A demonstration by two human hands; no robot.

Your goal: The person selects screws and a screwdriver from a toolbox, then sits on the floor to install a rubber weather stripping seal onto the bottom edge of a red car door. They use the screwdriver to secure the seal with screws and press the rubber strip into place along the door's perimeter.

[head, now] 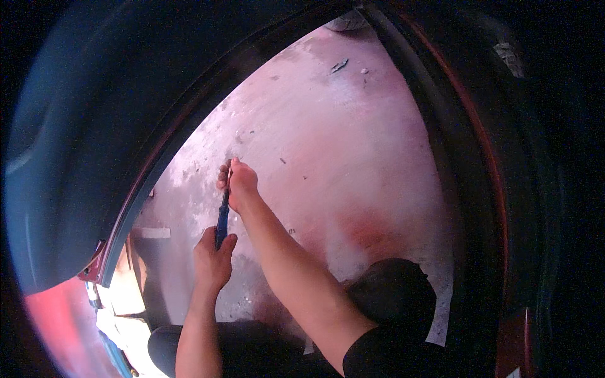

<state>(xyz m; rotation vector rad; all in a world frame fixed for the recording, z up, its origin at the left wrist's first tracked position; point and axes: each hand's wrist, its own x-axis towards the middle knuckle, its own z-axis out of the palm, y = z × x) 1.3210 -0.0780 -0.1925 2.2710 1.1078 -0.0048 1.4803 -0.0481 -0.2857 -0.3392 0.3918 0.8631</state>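
My left hand is closed around the lower end of a blue tool handle, which looks like that of a screwdriver. Above it, my right hand is curled round the tool's dark upper part, with the thumb up and the fingertips on the left. What the tool's tip looks like is hidden by the right hand. Both forearms reach up from the bottom of the view, over a stained, dusty floor.
An open vehicle door with a dark panel curves along the left. The dark door frame runs down the right. Cardboard-like pieces lie at lower left, beside a red surface. Part of a tyre shows at the top.
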